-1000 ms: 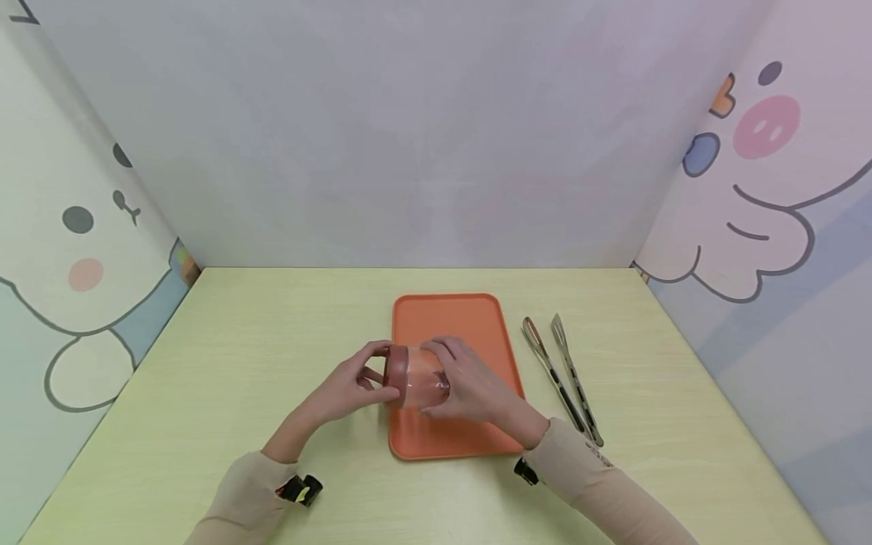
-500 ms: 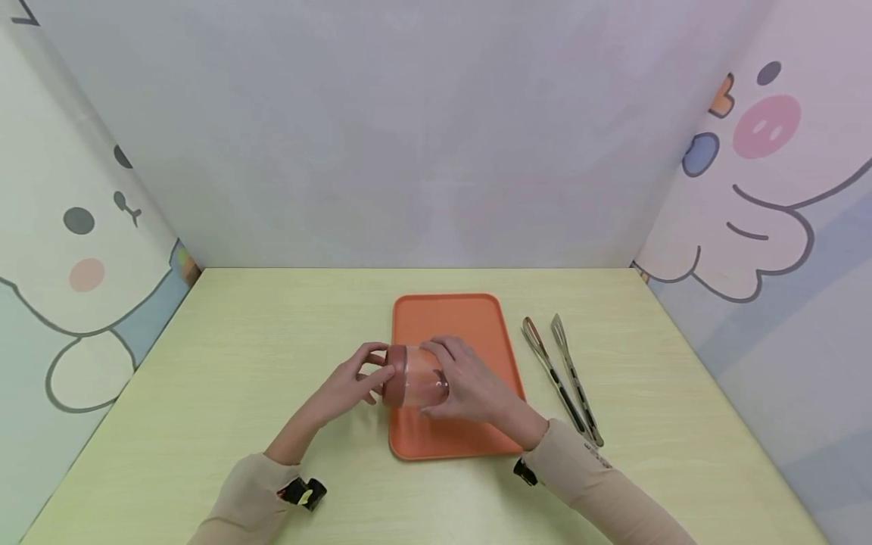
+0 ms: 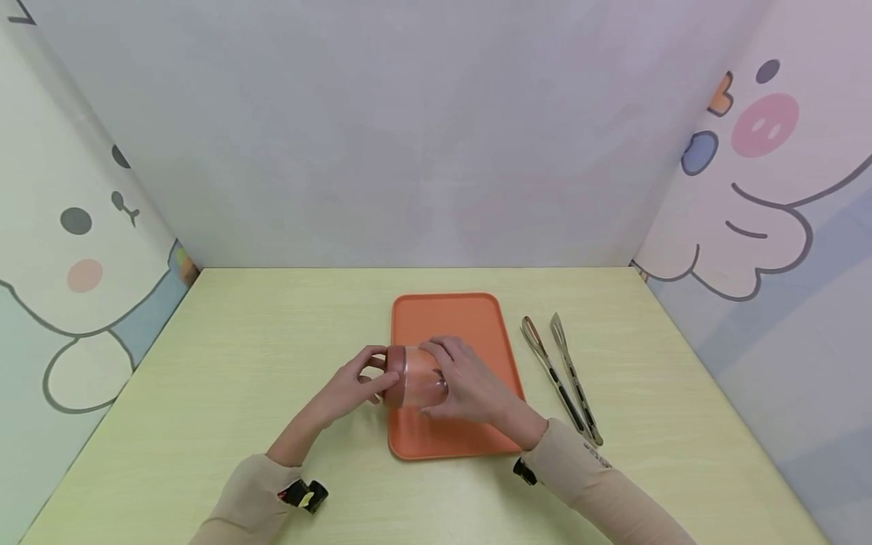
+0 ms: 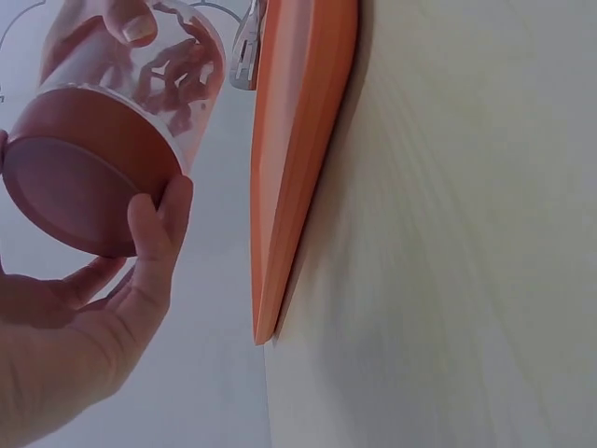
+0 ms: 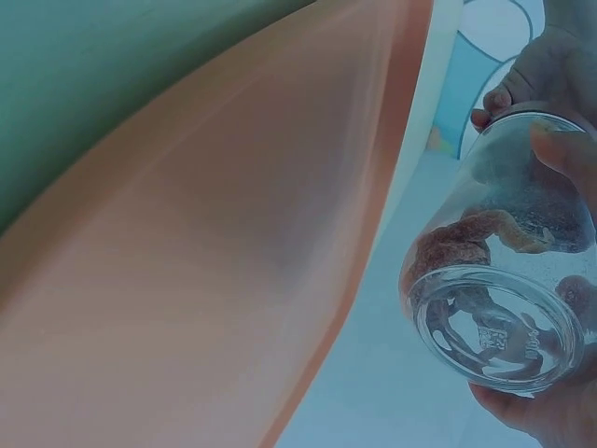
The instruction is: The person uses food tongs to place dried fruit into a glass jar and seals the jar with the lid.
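Head view: I hold the jar (image 3: 417, 376) on its side above the near-left part of the tray (image 3: 470, 322), lid (image 3: 394, 373) pointing left. My right hand (image 3: 470, 386) wraps the glass body to keep it from turning; my left hand (image 3: 347, 390) has its fingers curled round the lid, placed to twist it. The tongs (image 3: 562, 378) lie on the table (image 3: 238, 363) just right of the tray, untouched.

Left wrist view: thumb and fingers of my left hand (image 4: 84, 317) pinch the rim of the brown lid (image 4: 79, 173); brownish contents show through the glass. The tray (image 4: 298, 159) edge stands just beside.

Right wrist view: my right hand (image 5: 550, 411) cups the jar (image 5: 499, 271), fingers pressed on the glass wall. The base faces the camera, held clear above the tray (image 5: 205, 280).
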`<state>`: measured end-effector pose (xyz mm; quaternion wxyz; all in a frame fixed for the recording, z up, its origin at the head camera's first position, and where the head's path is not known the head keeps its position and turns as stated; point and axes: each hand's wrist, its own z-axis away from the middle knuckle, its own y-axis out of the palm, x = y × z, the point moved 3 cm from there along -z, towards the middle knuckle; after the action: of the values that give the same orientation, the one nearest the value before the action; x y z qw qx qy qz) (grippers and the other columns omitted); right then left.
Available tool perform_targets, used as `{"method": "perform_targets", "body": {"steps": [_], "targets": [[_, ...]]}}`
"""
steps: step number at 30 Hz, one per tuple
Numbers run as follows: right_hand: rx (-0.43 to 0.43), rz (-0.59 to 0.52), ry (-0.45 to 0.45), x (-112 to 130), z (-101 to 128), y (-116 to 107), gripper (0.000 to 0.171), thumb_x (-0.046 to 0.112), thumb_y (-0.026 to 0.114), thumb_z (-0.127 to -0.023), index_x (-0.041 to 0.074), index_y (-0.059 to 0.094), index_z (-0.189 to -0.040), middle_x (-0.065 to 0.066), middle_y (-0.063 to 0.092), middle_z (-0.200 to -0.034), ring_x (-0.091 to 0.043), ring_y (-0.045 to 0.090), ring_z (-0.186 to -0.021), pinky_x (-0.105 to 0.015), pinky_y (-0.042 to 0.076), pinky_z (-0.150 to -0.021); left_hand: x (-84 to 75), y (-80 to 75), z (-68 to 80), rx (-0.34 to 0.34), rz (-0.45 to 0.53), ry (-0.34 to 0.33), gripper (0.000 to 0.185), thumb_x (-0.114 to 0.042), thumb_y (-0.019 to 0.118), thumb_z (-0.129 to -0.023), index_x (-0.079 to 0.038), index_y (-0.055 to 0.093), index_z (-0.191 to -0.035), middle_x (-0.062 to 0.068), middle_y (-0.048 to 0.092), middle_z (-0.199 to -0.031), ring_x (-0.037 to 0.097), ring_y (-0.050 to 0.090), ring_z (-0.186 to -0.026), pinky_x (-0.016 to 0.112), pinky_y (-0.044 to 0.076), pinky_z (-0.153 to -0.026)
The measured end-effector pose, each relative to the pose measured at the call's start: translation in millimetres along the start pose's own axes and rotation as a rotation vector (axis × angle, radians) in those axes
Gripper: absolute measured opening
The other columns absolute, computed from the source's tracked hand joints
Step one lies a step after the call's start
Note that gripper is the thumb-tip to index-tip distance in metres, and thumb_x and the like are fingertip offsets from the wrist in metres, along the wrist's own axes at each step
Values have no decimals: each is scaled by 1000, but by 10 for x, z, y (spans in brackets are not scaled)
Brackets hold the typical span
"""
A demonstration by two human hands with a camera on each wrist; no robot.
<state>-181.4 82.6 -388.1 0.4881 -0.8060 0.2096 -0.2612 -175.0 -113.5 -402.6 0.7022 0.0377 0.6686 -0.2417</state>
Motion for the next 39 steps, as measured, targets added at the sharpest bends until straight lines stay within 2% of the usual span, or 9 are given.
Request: {"method": "perform_targets", "body": {"steps": [2, 7, 13, 17, 24, 27, 30, 36, 39], "targets": [[6, 0, 2, 2, -4, -3, 80, 51, 71, -63, 8, 41, -123, -4, 41, -118, -18, 37, -108, -35, 37, -87, 79, -5, -30, -12, -17, 9, 53, -29, 61, -84, -8, 38, -127, 16, 46, -114, 21, 58, -74, 41, 49, -67], [13, 10, 2, 10, -17, -16, 80, 52, 70, -62, 8, 41, -123, -4, 41, -118, -17, 38, -107, -35, 36, -88, 102, -10, -24, -31, -46, 36, 55, -31, 63, -81, -12, 39, -126, 14, 47, -114, 20, 58, -74, 43, 48, -67], [3, -3, 0, 11, -22, -13, 81, 51, 71, -61, 9, 41, -123, -5, 41, -118, -18, 38, -107, -35, 37, -87, 69, -18, -5, -52, -91, 84, 57, -28, 67, -79, -12, 39, -126, 13, 47, -111, 18, 58, -75, 31, 48, -66], [-4, -11, -1, 8, -26, -10, 81, 51, 71, -61, 8, 40, -123, -5, 41, -118, -17, 38, -107, -34, 37, -87, 5, -16, 19, -57, -97, 96, 57, -23, 67, -79, -10, 39, -126, 13, 47, -110, 18, 58, -75, 27, 49, -66], [-11, -26, -5, 11, -23, 2, 81, 49, 73, -61, 7, 41, -123, -5, 41, -119, -18, 38, -108, -35, 36, -88, -259, 11, 141, -63, -114, 111, 56, -14, 67, -79, -1, 39, -125, 16, 48, -108, 23, 57, -75, 26, 49, -66], [-16, -33, -8, 10, -20, 15, 81, 49, 73, -61, 7, 41, -122, -5, 41, -119, -18, 38, -107, -35, 36, -88, -283, 15, 154, -61, -119, 116, 56, -13, 67, -79, 0, 39, -125, 16, 48, -108, 23, 57, -75, 25, 48, -65], [-20, -36, -8, 7, -17, 25, 80, 49, 72, -61, 6, 42, -121, -5, 41, -118, -17, 38, -107, -34, 37, -87, -228, 11, 128, -62, -112, 126, 56, -14, 67, -79, 0, 39, -124, 16, 48, -108, 23, 57, -75, 26, 49, -65], [-12, -82, 28, -7, -12, 23, 80, 48, 73, -61, 8, 41, -122, -2, 40, -118, -15, 36, -106, -32, 38, -85, 12, -16, 10, -70, -148, 118, 58, -25, 67, -79, -8, 39, -126, 11, 47, -110, 16, 56, -74, 26, 48, -65], [-17, -125, 41, -19, -11, 13, 82, 47, 74, -60, 8, 39, -123, -3, 40, -118, -15, 37, -106, -32, 38, -85, 49, -30, -6, -67, -146, 131, 59, -28, 66, -79, -9, 38, -127, 10, 47, -111, 15, 56, -77, 27, 48, -66]]}}
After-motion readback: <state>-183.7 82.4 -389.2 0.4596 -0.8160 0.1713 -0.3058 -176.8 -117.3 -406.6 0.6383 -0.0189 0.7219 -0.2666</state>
